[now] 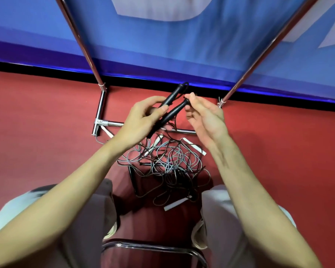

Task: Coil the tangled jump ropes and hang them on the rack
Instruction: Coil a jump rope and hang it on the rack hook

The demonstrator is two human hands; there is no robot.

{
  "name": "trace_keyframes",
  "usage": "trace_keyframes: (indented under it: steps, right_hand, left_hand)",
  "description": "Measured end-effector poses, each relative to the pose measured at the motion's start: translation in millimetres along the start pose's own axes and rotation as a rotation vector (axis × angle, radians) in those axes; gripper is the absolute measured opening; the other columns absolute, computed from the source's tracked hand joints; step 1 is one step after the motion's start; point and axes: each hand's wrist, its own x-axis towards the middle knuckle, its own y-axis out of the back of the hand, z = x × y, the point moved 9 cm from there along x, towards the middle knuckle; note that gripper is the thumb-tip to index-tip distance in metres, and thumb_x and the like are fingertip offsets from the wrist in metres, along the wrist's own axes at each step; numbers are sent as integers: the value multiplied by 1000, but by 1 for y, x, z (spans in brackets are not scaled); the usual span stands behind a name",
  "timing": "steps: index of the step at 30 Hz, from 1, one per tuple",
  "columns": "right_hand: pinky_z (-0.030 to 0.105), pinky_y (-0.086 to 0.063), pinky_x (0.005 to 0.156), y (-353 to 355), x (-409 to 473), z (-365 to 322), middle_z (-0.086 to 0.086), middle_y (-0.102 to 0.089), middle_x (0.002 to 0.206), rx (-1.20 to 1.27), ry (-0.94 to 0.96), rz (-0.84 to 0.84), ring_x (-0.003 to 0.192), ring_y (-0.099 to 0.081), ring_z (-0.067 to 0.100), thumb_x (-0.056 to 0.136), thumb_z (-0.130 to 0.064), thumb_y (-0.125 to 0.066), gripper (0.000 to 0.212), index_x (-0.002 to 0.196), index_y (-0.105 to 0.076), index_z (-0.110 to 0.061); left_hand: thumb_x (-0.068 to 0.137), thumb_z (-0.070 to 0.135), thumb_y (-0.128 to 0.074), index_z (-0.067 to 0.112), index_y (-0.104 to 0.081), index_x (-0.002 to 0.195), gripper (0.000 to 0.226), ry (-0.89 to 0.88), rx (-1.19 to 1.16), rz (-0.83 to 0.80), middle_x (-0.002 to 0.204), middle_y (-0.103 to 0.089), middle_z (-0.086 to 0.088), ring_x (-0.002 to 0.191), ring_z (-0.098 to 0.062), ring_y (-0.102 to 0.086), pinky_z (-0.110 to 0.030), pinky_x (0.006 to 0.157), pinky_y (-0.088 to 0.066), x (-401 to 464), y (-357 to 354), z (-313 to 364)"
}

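We hold two black jump-rope handles (169, 111) up in front of us, side by side and tilted, their far ends pointing up and right. Our left hand (141, 118) grips both handles, thumb pressed across them. Our right hand (203, 115) pinches the black cord (185, 93) at the far tip of the nearer handle, its other fingers loosely curled. Below the hands, on the red floor (37, 132), lies the tangled heap of ropes (170, 161), grey and black cords looped over one another with several white handles (194, 148) sticking out. The heap sits between our knees and the chrome rack (102, 105), whose base bars rest on the floor just beyond it, uprights rising against a blue banner (162, 45).
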Motion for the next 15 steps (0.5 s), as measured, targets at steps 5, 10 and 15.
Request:
trace_keyframes:
  steps: [5, 10, 15]
  right_hand:
    - [15, -46, 58, -2, 4, -4, 3, -65, 71, 6, 46, -27, 62, -57, 4, 92, -5, -60, 12, 86, -70, -4]
    - [15, -43, 56, -10, 4, -8, 2, -63, 76, 70, 38, -90, 61, -55, 4, 93, -8, -61, 10, 91, -69, -3]
    - [16, -36, 53, -5, 6, -8, 3, -58, 74, 43, 8, -75, 57, -48, 5, 86, -11, -70, 9, 82, -68, -4]
  left_hand:
    - [100, 11, -50, 15, -59, 119, 22, -3, -20, -66, 74, -73, -4, 48, -24, -65, -26, 38, -49, -5, -12, 2]
    - [99, 9, -52, 15, -60, 119, 23, -11, -13, -62, 71, -73, -1, 46, -20, -64, -20, 39, -44, -4, -7, 7]
    - [96, 8, -56, 12, -60, 121, 26, 4, 7, -105, 75, -74, -3, 52, -23, -67, -24, 41, -49, -5, -10, 6]
